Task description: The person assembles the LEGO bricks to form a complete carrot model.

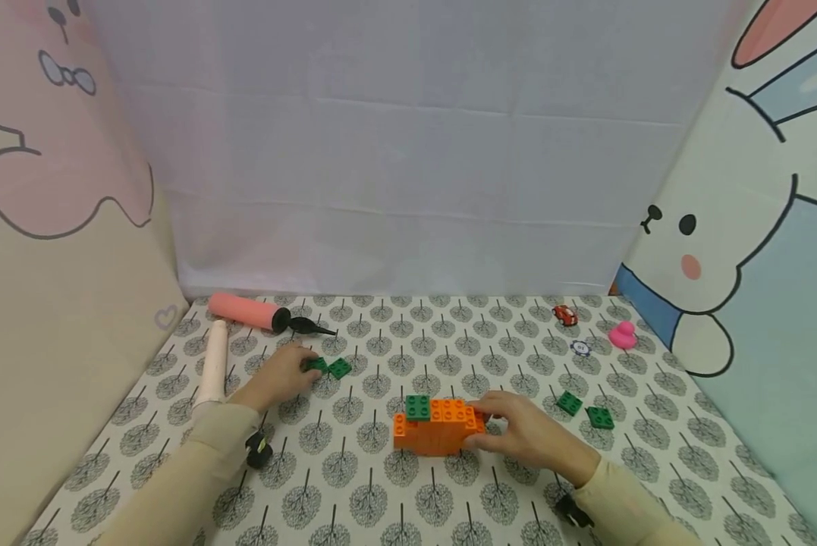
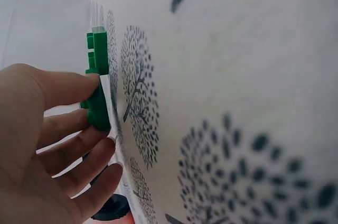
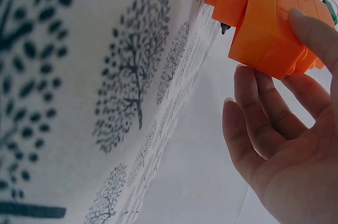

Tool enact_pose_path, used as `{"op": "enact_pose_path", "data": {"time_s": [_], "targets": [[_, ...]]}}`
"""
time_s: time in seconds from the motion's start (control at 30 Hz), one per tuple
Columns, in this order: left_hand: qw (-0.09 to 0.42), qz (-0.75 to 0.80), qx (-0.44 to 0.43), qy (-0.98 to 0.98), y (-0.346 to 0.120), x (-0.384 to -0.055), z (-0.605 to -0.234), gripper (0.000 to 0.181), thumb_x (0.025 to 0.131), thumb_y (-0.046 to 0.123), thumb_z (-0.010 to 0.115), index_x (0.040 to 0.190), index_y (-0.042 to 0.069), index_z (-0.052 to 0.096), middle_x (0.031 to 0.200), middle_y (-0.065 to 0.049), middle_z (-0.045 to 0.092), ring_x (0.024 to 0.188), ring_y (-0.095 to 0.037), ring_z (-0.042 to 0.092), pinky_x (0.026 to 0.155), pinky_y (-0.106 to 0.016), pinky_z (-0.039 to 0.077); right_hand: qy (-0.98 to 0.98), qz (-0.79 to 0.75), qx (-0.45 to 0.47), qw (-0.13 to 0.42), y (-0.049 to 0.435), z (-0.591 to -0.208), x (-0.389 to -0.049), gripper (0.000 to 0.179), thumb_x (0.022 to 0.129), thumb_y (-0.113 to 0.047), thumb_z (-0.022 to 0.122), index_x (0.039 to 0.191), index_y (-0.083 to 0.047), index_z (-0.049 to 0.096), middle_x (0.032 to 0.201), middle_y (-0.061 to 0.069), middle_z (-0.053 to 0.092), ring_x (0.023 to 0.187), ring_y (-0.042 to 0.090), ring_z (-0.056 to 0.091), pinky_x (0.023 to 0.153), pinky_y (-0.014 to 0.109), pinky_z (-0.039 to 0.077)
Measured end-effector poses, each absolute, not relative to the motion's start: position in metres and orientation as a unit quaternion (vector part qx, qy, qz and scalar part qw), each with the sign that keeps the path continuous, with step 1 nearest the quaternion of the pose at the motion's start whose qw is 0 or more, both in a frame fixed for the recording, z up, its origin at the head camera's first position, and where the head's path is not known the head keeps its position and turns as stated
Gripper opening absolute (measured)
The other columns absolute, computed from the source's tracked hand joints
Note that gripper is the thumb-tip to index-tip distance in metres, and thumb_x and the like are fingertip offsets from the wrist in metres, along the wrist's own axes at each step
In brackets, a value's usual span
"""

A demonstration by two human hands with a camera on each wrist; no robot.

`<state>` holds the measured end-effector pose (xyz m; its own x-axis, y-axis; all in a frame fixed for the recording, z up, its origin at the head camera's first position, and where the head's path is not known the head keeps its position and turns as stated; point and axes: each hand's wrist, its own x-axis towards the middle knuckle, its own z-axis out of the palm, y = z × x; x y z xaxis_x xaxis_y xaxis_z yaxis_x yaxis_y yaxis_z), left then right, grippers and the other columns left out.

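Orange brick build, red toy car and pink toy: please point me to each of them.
Orange brick build [image 1: 441, 440], head view, its front side.
Red toy car [image 1: 565, 315], head view, its middle.
Pink toy [image 1: 623, 338], head view, its body.

Glossy orange plastic blocks [image 1: 438, 438], green plastic bricks [image 1: 340, 368], matt tablecloth [image 1: 397, 523], creased fabric backdrop [image 1: 408, 167]

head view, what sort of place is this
Probably a makeshift play or filming booth set up indoors: a cartoon-rabbit drape hangs at the right side, a tree-print cloth covers the flat surface, and an orange toy-brick build stands on it.
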<state>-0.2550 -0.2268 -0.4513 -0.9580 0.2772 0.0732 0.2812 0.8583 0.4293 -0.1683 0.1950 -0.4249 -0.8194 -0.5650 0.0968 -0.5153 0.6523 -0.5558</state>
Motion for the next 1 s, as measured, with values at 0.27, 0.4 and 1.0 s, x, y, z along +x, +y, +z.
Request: {"op": "enact_pose_path", "data": {"time_s": [0.27,0.4,1.0], "targets": [[0.073,-0.275,-0.134,-0.949,-0.222,-0.235,-0.438,0.042,0.092,0.026,0.070,0.126,0.001,0.066,0.128,-0.020,0.061,0.114,-0.038,0.059,0.095,-0.056,0.049,0.906,-0.293,-0.303,0.043,0.194,-0.425,-0.170,0.058,0.087,-0.055,0.070,0.130,-0.016,0.067,0.111,-0.014,0.065,0.097,0.005,0.059,0.089,0.037,0.053],[0.082,-0.325,-0.158,-0.929,-0.195,-0.220,-0.416,0.041,0.091,0.028,0.072,0.126,0.007,0.068,0.122,-0.010,0.064,0.109,-0.031,0.060,0.090,-0.051,0.052,0.904,-0.302,-0.300,0.051,0.194,-0.424,-0.171,0.056,0.087,-0.053,0.071,0.130,-0.017,0.067,0.109,-0.016,0.065,0.095,0.004,0.059,0.086,0.036,0.053],[0.089,-0.382,-0.348,-0.851,-0.081,-0.173,-0.390,0.031,0.089,0.026,0.075,0.118,0.014,0.072,0.108,0.008,0.062,0.103,-0.013,0.056,0.086,-0.033,0.053,0.897,-0.312,-0.312,0.040,0.195,-0.426,-0.170,0.051,0.088,-0.049,0.072,0.130,-0.020,0.067,0.108,-0.017,0.065,0.094,0.003,0.058,0.085,0.035,0.054]]}}
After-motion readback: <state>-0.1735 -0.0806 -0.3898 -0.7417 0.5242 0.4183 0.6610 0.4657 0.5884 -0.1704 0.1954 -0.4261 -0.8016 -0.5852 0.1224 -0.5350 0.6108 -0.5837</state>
